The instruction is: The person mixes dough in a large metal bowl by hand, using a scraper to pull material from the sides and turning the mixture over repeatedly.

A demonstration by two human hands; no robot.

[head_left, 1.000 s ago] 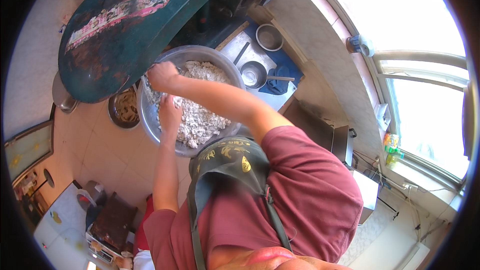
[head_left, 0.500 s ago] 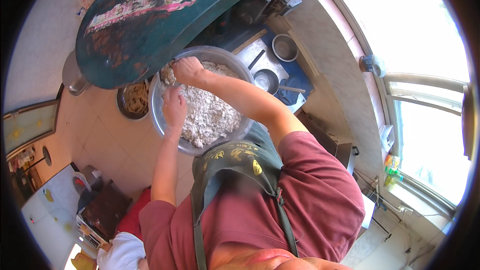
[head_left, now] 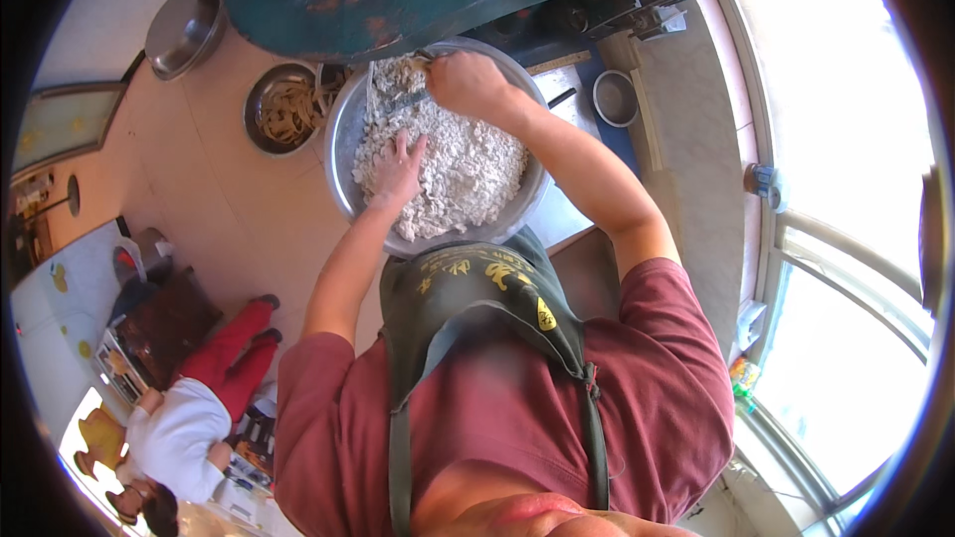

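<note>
White crumbs (head_left: 463,174), splayed left hand (head_left: 399,175), right hand (head_left: 465,85) — now farther apart

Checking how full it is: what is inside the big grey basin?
Pale, crumbly dough fills much of the grey basin, the left hand touching it. The dough covers the basin's bottom, which cannot be seen; the right hand hides some dough.

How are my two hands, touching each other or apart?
Apart: the head view shows white crumbly mix in the gap between your left hand and your right hand.
</note>
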